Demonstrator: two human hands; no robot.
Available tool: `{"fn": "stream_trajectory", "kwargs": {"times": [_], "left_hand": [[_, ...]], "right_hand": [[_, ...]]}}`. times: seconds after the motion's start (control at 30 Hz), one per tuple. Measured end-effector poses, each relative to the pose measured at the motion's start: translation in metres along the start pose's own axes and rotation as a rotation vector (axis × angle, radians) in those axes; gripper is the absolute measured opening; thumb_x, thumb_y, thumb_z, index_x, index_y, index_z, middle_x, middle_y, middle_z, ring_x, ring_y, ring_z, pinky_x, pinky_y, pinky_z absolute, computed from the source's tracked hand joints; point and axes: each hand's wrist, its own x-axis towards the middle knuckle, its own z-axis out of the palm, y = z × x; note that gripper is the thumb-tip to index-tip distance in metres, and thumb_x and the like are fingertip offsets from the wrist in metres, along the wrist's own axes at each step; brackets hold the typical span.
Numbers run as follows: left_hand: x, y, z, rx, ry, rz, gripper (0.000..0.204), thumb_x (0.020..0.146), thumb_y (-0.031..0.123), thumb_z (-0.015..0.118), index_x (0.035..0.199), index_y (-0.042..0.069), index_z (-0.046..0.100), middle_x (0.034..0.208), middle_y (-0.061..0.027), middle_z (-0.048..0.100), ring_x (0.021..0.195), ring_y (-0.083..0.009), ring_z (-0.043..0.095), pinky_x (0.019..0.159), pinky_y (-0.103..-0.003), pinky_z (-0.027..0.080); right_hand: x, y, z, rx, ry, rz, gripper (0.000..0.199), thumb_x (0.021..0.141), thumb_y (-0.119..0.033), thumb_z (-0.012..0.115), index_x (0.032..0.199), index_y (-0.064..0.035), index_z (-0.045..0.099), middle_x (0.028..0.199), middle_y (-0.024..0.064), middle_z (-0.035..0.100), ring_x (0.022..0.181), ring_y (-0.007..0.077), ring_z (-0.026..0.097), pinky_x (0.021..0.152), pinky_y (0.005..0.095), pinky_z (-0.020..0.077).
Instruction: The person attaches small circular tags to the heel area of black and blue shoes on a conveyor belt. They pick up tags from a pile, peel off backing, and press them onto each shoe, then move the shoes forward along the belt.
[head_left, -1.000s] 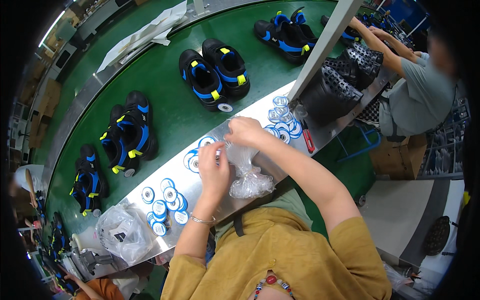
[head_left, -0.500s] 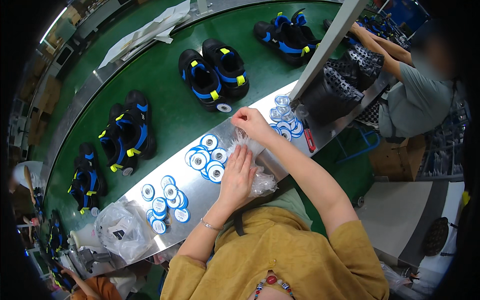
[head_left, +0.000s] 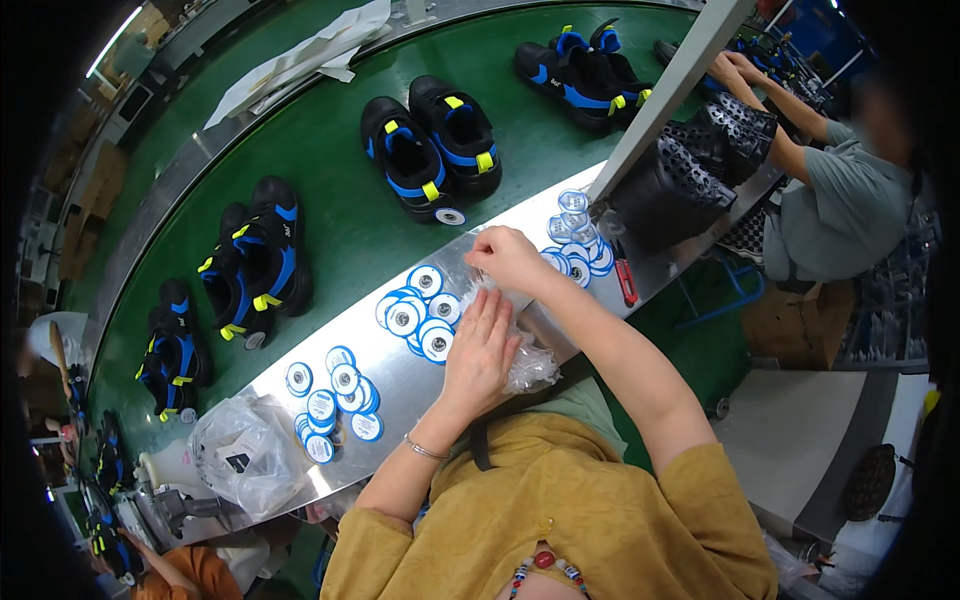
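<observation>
Now, left hand: from far away, I am laying the left hand (head_left: 482, 345) flat, fingers straight, over the bundle of clear plastic strands (head_left: 534, 368).
Right hand: I am curling the right hand (head_left: 505, 258) just above the bundle, thumb and fingertips close together; I am not managing to tell if a thin strand is between them.
Clear bundle: it is sitting near the front edge of the shiny desk (head_left: 400, 395), partly hiding under the left hand.
Shoes with tags: three pairs are looking done to me. A round tag (head_left: 450, 216) is showing by a heel of the middle pair (head_left: 435, 160); tags are also showing by the left pair (head_left: 285, 262) and the far-left pair (head_left: 175, 345).
Top-right shoes: this pair (head_left: 575, 92) is showing no tag that I can see, so I am counting it as unsure.
Loose tags: plenty are waiting, I think. A middle pile (head_left: 404, 318) is lying beside the left hand, a left pile (head_left: 345, 379) farther off, and a right pile (head_left: 580, 266) near the red cutter (head_left: 625, 278).
</observation>
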Motion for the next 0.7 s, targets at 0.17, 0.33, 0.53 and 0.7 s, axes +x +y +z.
{"fn": "stream_trajectory", "kwargs": {"times": [0.17, 0.33, 0.53, 0.7], "left_hand": [[-0.003, 0.0, 0.0, -0.017, -0.058, 0.005, 0.049, 0.089, 0.011, 0.061, 0.131, -0.01, 0.048, 0.142, -0.0255, 0.043, 0.136, -0.041, 0.037, 0.111, -0.045, 0.034], [-0.004, -0.005, 0.002, -0.048, -0.049, 0.004, 0.049, 0.089, 0.013, 0.061, 0.131, -0.01, 0.049, 0.143, -0.0245, 0.042, 0.137, -0.041, 0.036, 0.111, -0.044, 0.034], [-0.009, 0.004, 0.002, -0.015, -0.071, 0.009, 0.049, 0.088, 0.012, 0.063, 0.129, -0.01, 0.05, 0.14, -0.0245, 0.046, 0.136, -0.041, 0.036, 0.11, -0.044, 0.035], [-0.009, 0.003, 0.002, -0.028, -0.083, 0.033, 0.047, 0.087, 0.012, 0.064, 0.126, -0.011, 0.052, 0.139, -0.0245, 0.047, 0.136, -0.0413, 0.037, 0.109, -0.044, 0.036]], "right_hand": [[0.021, 0.005, 0.002, 0.328, 0.34, 0.038, 0.025, 0.082, -0.023, 0.071, 0.075, 0.0004, 0.065, 0.069, 0.0132, 0.065, 0.064, 0.0235, 0.061, 0.061, 0.034, 0.0472], [0.026, 0.002, 0.005, 0.28, 0.344, -0.059, 0.026, 0.082, -0.023, 0.07, 0.075, 0.0003, 0.063, 0.075, 0.0153, 0.064, 0.068, 0.0265, 0.063, 0.063, 0.0371, 0.0478], [0.035, -0.006, 0.001, 0.121, 0.291, -0.119, 0.025, 0.081, -0.024, 0.071, 0.075, -0.0011, 0.064, 0.076, 0.0168, 0.065, 0.073, 0.0356, 0.063, 0.066, 0.042, 0.0481], [0.042, 0.0, -0.012, 0.445, 0.534, -0.056, 0.025, 0.087, -0.02, 0.069, 0.077, 0.0013, 0.061, 0.067, 0.0092, 0.06, 0.062, 0.0183, 0.054, 0.06, 0.0336, 0.0439]]}}
